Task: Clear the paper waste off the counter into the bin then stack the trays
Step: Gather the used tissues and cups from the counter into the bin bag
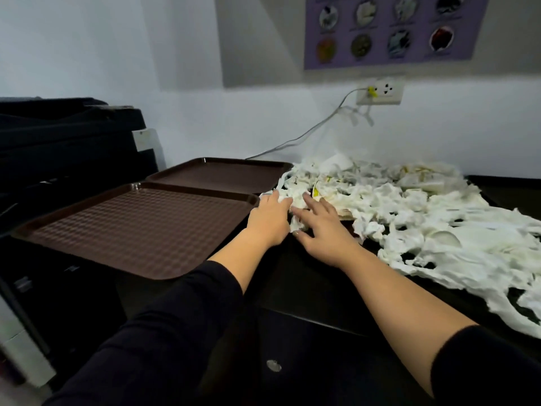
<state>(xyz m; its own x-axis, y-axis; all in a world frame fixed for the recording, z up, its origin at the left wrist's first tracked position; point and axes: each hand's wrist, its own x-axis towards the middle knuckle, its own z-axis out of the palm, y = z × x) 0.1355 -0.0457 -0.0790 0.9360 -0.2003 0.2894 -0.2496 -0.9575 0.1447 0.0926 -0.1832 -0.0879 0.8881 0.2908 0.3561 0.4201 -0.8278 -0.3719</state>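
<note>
A wide heap of crumpled white paper waste [409, 206] covers the right half of the dark counter [307, 282]. Two brown trays lie side by side on the left: a near tray [140, 227] and a far tray [222, 172], both bare. My left hand [269, 218] rests at the heap's left edge, its fingers curled around a wad of paper beside the near tray's right rim. My right hand [319, 227] lies next to it with fingers spread, pressing on the paper. No bin is in view.
A white cable [307, 133] runs from a wall socket [380, 90] down behind the far tray. A black machine [67, 133] stands at the left. A purple poster [392, 27] hangs on the wall. A cabinet door with a round knob [273, 365] is below the counter.
</note>
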